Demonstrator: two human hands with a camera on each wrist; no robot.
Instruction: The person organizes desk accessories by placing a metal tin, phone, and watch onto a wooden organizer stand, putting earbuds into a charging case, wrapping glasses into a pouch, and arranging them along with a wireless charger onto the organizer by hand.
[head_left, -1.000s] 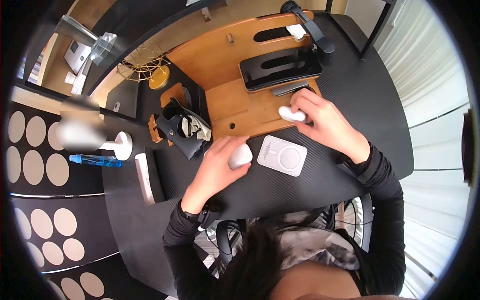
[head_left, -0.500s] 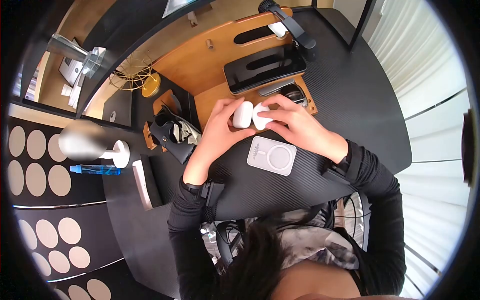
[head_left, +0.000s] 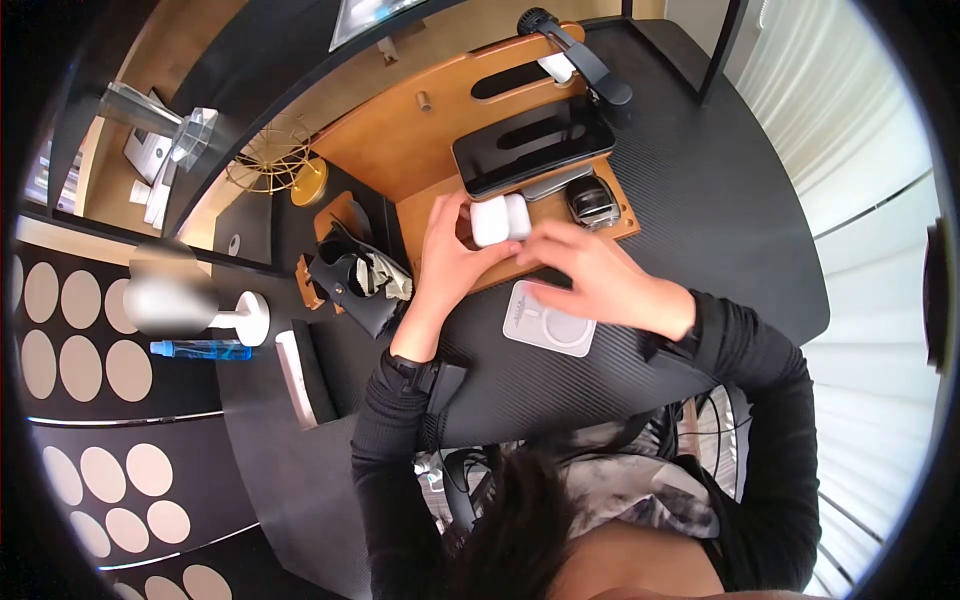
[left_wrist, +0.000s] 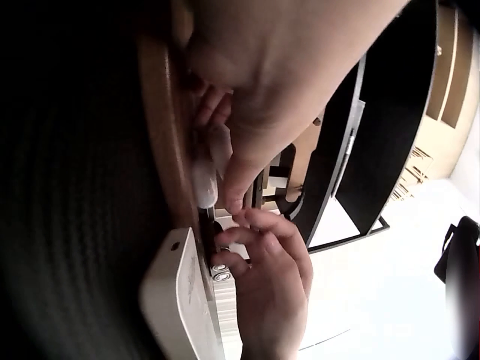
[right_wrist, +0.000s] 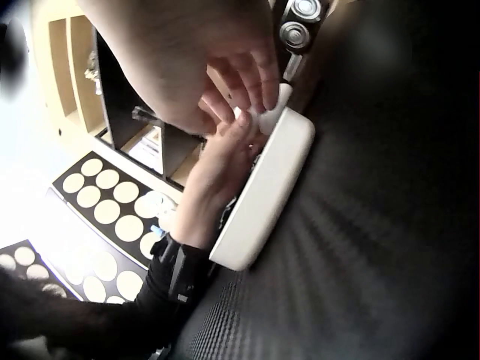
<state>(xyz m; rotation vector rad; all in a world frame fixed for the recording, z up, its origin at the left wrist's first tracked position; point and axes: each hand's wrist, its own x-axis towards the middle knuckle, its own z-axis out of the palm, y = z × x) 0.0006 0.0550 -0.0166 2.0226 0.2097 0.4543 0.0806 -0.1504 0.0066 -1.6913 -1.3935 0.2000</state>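
Two small white rounded cases like earbud cases stand side by side on the wooden desk organizer [head_left: 420, 215]. My left hand [head_left: 445, 255] holds the left case [head_left: 489, 222] between its thumb and fingers. Against its right side is the other case [head_left: 518, 214]. Just right of the pair is my right hand [head_left: 605, 280], its fingers loosely bent and nothing gripped; in the left wrist view these fingers [left_wrist: 259, 251] lie near the left thumb. Under the right thumb's side, a white power bank with a ring mark [head_left: 566, 336] lies flat on the black desk.
Behind the cases, a black glossy box [head_left: 535, 150] sits on the organizer, with a small dark shiny item [head_left: 592, 203] to its right. Leftward are a black pouch [head_left: 350, 280], a long white box [head_left: 293, 375], a blue bottle [head_left: 205, 349] and a white lamp [head_left: 250, 318].
Both hands, each with a white case, came together over the organizer, and the cases now stand side by side there. The right hand has let go of its case and drawn back toward the power bank.
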